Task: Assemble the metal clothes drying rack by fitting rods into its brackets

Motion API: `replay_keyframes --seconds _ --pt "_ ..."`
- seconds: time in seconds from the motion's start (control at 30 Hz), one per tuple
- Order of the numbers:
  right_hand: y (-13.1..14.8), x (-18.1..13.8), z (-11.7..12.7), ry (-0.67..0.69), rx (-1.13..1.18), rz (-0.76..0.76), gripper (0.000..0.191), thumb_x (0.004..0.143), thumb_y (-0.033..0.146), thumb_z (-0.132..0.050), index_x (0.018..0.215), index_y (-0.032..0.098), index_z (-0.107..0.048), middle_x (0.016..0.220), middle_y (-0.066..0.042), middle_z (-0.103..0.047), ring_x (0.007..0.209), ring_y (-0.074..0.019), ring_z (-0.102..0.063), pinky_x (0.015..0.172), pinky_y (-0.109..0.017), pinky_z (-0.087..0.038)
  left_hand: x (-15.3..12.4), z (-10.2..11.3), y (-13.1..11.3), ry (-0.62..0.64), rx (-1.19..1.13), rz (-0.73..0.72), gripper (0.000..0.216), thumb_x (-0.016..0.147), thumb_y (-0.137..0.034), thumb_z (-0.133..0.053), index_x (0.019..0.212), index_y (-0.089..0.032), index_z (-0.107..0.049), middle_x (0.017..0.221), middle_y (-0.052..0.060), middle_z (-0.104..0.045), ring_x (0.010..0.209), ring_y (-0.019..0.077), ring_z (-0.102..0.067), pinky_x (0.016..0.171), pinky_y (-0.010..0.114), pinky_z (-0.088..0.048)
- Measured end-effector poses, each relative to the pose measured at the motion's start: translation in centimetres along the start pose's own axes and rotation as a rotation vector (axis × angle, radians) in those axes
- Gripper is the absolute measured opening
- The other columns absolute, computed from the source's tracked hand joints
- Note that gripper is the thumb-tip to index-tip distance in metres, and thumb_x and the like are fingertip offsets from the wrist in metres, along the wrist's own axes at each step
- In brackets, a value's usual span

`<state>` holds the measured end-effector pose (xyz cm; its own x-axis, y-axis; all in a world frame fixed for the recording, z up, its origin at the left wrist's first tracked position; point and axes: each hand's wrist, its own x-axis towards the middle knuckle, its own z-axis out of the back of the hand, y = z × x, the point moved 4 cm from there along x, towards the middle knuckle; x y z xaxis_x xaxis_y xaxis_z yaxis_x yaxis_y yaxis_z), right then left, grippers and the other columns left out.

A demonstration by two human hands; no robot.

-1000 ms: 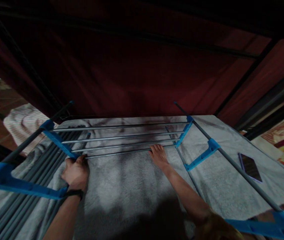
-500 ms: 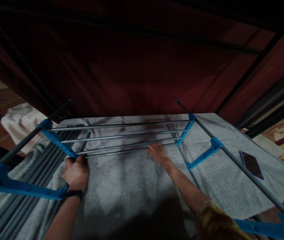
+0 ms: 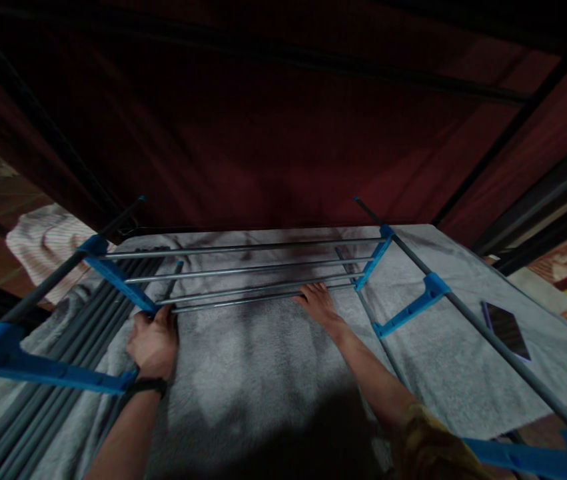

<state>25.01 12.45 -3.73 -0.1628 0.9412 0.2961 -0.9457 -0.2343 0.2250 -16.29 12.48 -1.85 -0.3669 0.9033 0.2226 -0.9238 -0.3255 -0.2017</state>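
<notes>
A rack of grey metal tubes and blue plastic brackets lies across the grey cloth. My left hand (image 3: 154,339), with a dark band on its wrist, is closed round the lower end of the left blue bracket (image 3: 122,279), where the nearest tube enters it; the fingertips are partly hidden. My right hand (image 3: 317,303) has its fingers curled over the right part of that nearest metal tube (image 3: 243,301). Several parallel tubes span from the left bracket to the right blue bracket (image 3: 378,259). Another blue bracket (image 3: 410,310) on the right side bears no cross tubes.
Several loose grey tubes (image 3: 70,353) lie bundled on the cloth (image 3: 233,373) at the left. A phone (image 3: 506,330) lies at the right, beyond the side pole (image 3: 498,347). A dark red fabric wall (image 3: 283,147) stands behind. A striped cloth (image 3: 50,243) lies at far left.
The view has shifted slightly. Both hands keep their places on the rack, and its parts stay as they were.
</notes>
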Motion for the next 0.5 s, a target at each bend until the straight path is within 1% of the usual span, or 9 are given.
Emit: replay_keyframes --seconds 0.17,0.27,0.33,0.4,0.43,0.5 --pt "-0.7 -1.1 0.4 -0.038 0.010 0.006 0.018 0.100 0.037 -0.057 0.099 0.024 -0.068 0.103 -0.007 -0.070 0.105 -0.0246 -0.060 0.099 -0.041 -0.041 -0.1 0.2 -0.1 -0.004 0.001 -0.016 0.052 0.103 -0.053 -0.033 0.142 -0.029 -0.060 0.126 0.017 -0.052 0.104 0.0323 -0.058 0.085 0.045 -0.048" --pt "-1.3 -2.0 0.8 -0.084 0.012 -0.044 0.019 0.100 0.035 -0.054 0.106 0.024 -0.068 0.109 -0.008 -0.069 0.108 -0.0252 -0.058 0.105 -0.043 -0.039 -0.4 0.8 -0.5 0.004 -0.003 -0.015 0.052 0.103 -0.052 -0.035 0.142 -0.028 -0.060 0.128 0.017 -0.052 0.105 0.0318 -0.057 0.086 0.044 -0.048" --pt "-1.7 -2.9 1.0 -0.135 0.053 -0.083 0.021 0.099 0.031 -0.052 0.113 0.024 -0.066 0.115 -0.009 -0.068 0.112 -0.0249 -0.057 0.107 -0.043 -0.039 -0.5 1.1 -0.8 0.020 -0.004 -0.001 0.051 0.103 -0.050 -0.037 0.142 -0.028 -0.060 0.128 0.017 -0.051 0.105 0.0317 -0.057 0.087 0.044 -0.048" --pt "-2.3 -4.1 1.4 -0.210 0.115 -0.158 0.023 0.098 0.026 -0.048 0.113 0.023 -0.065 0.117 -0.009 -0.067 0.113 -0.0242 -0.057 0.105 -0.042 -0.040 -0.6 1.5 -1.0 0.038 -0.009 0.014 0.050 0.102 -0.049 -0.038 0.142 -0.027 -0.060 0.129 0.017 -0.051 0.105 0.0322 -0.057 0.086 0.044 -0.048" --pt "-2.8 -4.9 1.6 -0.262 0.143 -0.224 0.024 0.097 0.024 -0.045 0.111 0.022 -0.064 0.115 -0.009 -0.067 0.112 -0.0242 -0.057 0.103 -0.041 -0.041 -0.6 1.6 -1.0 0.043 -0.013 0.017 0.050 0.102 -0.049 -0.039 0.142 -0.027 -0.060 0.129 0.017 -0.052 0.106 0.0326 -0.056 0.086 0.044 -0.048" --pt "-4.3 -6.7 2.4 -0.400 0.173 -0.414 0.025 0.095 0.023 -0.041 0.106 0.020 -0.063 0.108 -0.011 -0.066 0.109 -0.0253 -0.057 0.101 -0.042 -0.043 -0.6 1.7 -1.1 0.049 -0.021 0.020 0.050 0.102 -0.048 -0.039 0.142 -0.027 -0.061 0.128 0.017 -0.052 0.107 0.0331 -0.056 0.087 0.044 -0.047"
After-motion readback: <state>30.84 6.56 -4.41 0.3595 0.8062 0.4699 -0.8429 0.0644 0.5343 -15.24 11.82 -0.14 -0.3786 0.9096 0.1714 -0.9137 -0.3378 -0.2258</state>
